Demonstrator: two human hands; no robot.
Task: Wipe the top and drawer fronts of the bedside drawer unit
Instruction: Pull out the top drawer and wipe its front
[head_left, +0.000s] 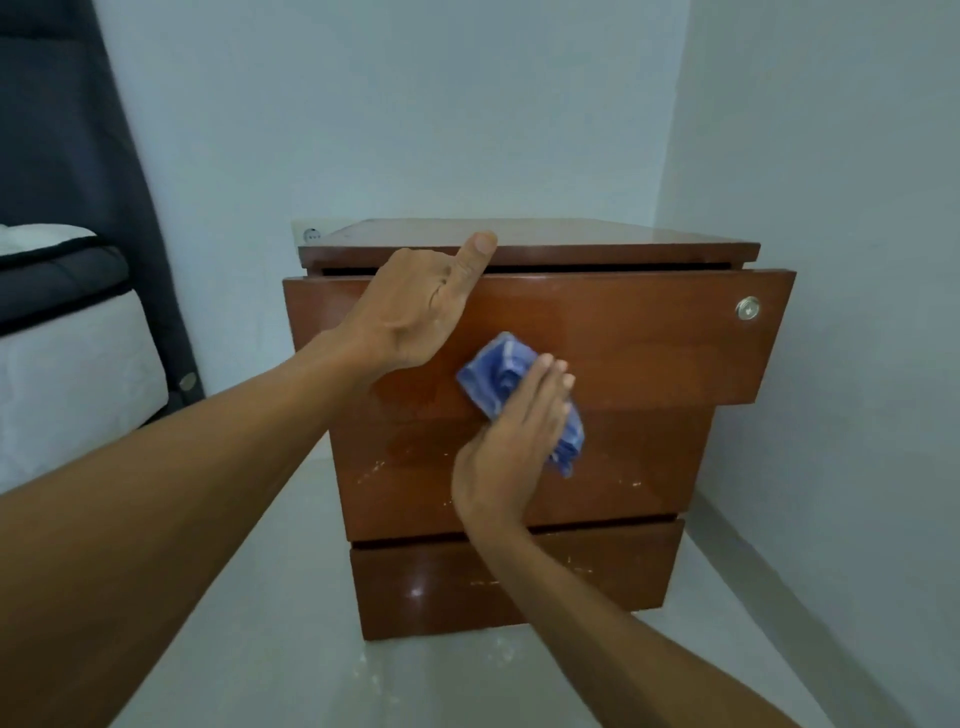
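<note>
Pressing the blue cloth (496, 374) against the bedside drawer unit (613, 571), which stands on the floor in a corner, our right hand (514, 441) lies flat with straight fingers where the top drawer front (623, 338) meets the second drawer front (623, 467). Our left hand (415, 317) braces near the top drawer's upper edge, one digit raised; its other fingers are hidden, so we cannot tell whether they grip. We should probably sweep in overlapping, even passes (around the lock (747, 309) too), steadying the drawer against sliding.
</note>
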